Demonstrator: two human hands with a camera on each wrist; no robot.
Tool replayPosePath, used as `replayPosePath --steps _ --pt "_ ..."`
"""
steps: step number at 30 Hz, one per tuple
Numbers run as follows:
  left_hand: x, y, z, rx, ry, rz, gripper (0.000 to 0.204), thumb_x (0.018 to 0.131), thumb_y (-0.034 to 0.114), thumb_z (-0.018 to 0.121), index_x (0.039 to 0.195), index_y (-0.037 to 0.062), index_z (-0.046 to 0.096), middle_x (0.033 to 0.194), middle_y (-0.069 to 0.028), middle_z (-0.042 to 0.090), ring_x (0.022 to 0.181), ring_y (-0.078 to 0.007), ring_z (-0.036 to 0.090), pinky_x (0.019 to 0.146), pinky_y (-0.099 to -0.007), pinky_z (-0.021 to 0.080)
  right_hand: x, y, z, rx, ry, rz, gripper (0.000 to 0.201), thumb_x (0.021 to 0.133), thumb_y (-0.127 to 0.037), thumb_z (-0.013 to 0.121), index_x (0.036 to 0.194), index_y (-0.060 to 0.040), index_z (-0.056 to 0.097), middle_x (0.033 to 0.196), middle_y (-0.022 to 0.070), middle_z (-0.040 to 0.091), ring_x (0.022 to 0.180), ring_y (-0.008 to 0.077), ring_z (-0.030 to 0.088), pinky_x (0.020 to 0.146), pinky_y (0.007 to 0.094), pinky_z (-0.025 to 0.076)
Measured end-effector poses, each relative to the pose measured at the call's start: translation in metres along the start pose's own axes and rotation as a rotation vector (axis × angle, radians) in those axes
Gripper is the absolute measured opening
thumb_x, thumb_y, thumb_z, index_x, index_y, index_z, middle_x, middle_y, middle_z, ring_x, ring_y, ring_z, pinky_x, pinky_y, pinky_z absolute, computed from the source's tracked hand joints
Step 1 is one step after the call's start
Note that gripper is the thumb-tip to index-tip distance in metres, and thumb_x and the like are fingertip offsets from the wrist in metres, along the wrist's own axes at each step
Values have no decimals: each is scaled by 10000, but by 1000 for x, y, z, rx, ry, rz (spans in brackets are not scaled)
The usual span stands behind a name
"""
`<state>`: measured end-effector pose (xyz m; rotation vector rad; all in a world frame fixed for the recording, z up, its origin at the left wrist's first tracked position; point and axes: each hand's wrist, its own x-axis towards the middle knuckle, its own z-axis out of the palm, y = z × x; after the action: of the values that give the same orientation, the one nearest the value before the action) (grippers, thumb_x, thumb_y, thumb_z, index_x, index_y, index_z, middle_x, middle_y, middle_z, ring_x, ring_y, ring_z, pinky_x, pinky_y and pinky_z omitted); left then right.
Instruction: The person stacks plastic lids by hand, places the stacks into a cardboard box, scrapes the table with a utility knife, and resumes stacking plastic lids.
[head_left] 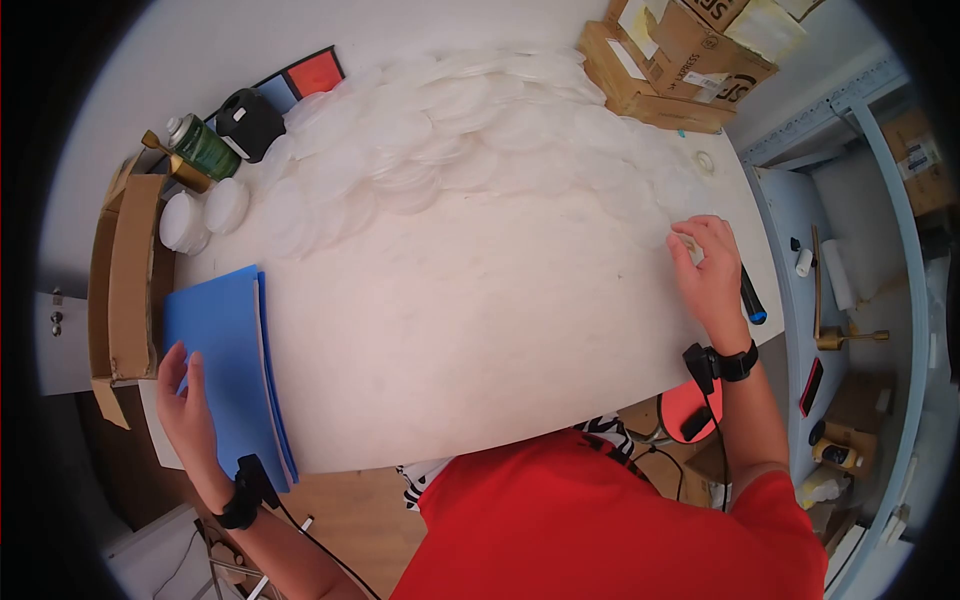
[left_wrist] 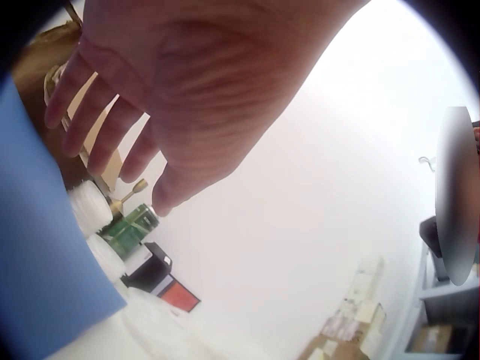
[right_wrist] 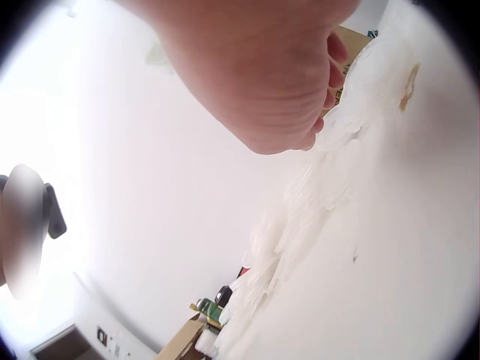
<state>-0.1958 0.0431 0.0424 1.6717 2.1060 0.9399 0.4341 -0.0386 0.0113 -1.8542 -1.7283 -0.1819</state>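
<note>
My left hand (head_left: 187, 410), fingers loosely extended, is over the left edge of a blue folder (head_left: 222, 340) at the table's left. In the left wrist view its fingers hang apart with nothing between them, and the folder (left_wrist: 45, 247) is beside them. My right hand (head_left: 708, 275) hovers near the table's right side, its fingers loosely bent and holding nothing. Just right of it lies a black handle with a blue end (head_left: 752, 300), partly hidden by the hand. Beyond the right hand, thin translucent white discs (head_left: 430, 140) are heaped along the back of the table.
At the left stand an open cardboard box (head_left: 135, 280), white round tubs (head_left: 184, 222), a green can (head_left: 205, 148) and a black container (head_left: 250, 125). Cardboard boxes (head_left: 690, 65) are stacked at the back right. A blue-framed shelf (head_left: 880, 140) flanks the table's right edge.
</note>
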Motion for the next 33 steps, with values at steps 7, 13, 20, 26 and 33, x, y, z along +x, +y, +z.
replayPosePath --steps 7,13,20,26,33 --pt "-22 90 93 -293 -256 94 375 1007 248 690 1249 -38 678 1153 -112 721 1080 -171 659 969 -305 496 13 31 -16 -60 35 163 325 855 -157 783 1135 -15 697 1098 150 652 1009 330 623 873 413 511" --pt "-31 98 127 -369 -421 15 376 1007 265 691 1246 -25 690 1143 -104 733 1063 -161 672 959 -303 505 4 29 -19 -104 -197 253 325 845 -173 788 1125 -26 714 1120 137 685 1012 332 633 865 427 510" --pt "-14 88 147 -787 -346 -228 271 1018 327 678 1106 75 724 1014 -35 738 970 -128 685 863 -283 516 13 61 -2 -150 -70 206 618 811 -297 843 1313 -10 627 1257 222 643 1204 381 595 999 438 492" --pt "1 59 156 -1203 -431 -461 261 1026 332 665 964 79 659 982 -64 711 987 -183 693 950 -327 560 26 59 5 -179 -168 288 677 789 -326 856 1330 -5 609 1287 229 647 1210 376 615 1034 446 484" --pt "2 52 157 -1267 -447 -482 224 1047 246 630 1021 25 651 1015 -119 716 1034 -238 708 1004 -373 581 23 66 8 -119 -115 269 417 833 -271 812 1146 -14 715 1209 172 701 1086 351 674 939 420 533"
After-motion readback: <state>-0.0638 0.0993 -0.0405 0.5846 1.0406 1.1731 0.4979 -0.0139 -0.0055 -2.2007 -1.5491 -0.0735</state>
